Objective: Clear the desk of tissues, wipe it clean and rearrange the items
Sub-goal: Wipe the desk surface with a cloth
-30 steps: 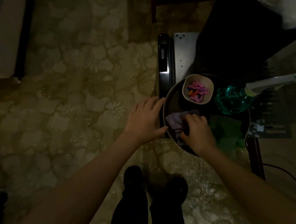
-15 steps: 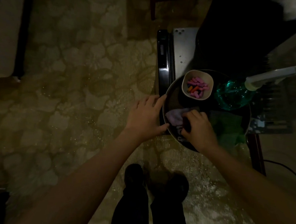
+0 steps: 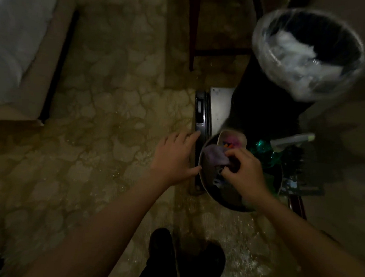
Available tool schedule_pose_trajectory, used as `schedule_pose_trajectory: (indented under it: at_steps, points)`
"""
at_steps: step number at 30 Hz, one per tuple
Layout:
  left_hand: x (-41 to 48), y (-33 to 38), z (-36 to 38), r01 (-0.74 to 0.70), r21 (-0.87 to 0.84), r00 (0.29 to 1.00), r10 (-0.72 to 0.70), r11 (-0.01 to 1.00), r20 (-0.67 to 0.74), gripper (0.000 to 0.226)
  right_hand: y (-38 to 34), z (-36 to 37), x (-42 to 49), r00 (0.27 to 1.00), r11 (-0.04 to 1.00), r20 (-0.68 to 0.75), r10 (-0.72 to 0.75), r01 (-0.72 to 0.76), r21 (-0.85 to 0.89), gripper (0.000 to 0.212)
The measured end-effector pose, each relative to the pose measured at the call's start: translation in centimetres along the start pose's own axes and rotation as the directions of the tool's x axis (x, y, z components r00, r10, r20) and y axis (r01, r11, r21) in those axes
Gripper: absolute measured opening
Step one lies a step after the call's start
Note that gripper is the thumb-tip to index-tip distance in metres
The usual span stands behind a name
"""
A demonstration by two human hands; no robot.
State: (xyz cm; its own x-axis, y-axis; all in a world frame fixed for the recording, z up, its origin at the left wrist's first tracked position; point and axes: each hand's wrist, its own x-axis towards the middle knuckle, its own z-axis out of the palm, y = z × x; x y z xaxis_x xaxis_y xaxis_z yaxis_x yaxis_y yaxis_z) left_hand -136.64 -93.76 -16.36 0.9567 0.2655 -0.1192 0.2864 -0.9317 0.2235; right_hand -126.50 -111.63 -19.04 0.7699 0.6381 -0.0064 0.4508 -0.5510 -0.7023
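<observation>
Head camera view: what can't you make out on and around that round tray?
1. Small bowl: head view, motion blur; pink and orange contents unidentifiable.
2. Purple cloth: head view, lower part hidden under the right hand.
3. Round tray: head view, right side lost in darkness.
4. Bin: head view, blurred; white contents unclear.

Cloth and gloss
Matt, soft cloth in a glossy tray; shiny plastic lines the bin beyond the tray.

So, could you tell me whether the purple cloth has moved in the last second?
Yes. The purple cloth, gripped by the right hand, has shifted towards the small bowl and now reaches its rim.
</observation>
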Motion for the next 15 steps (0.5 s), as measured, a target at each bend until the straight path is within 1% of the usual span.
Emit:
schedule_pose_trajectory:
  at_steps: [4,7,9,12,15]
  points:
    - [-0.7,0.0,-8.3,0.012,0.045,0.998,-0.009,0.999,-0.064,0.087,-5.7,-5.4,1.4,0.997,0.998,-0.054,-0.061,0.063,0.019,0.027]
    - [-1.1,0.3,-14.8,0.038,0.046,0.984,-0.029,0.998,-0.174,0.086,-10.5,-9.7,2.3,0.991,0.994,-0.088,-0.100,0.103,0.034,0.030]
    - [-1.6,0.9,-18.8,0.057,0.052,0.974,-0.044,0.997,-0.222,0.086,-13.6,-12.3,2.8,0.987,0.990,-0.090,-0.132,0.136,0.038,0.028]
    - [-2.4,1.8,-23.8,0.086,0.095,0.964,-0.059,0.992,-0.257,0.088,-18.1,-15.5,3.8,0.974,0.975,-0.105,-0.201,0.209,0.070,0.027]
    - [-3.5,2.0,-27.8,0.127,0.091,0.952,-0.095,0.988,-0.292,0.088,-21.8,-17.8,4.7,0.969,0.969,-0.088,-0.230,0.236,0.072,0.025]
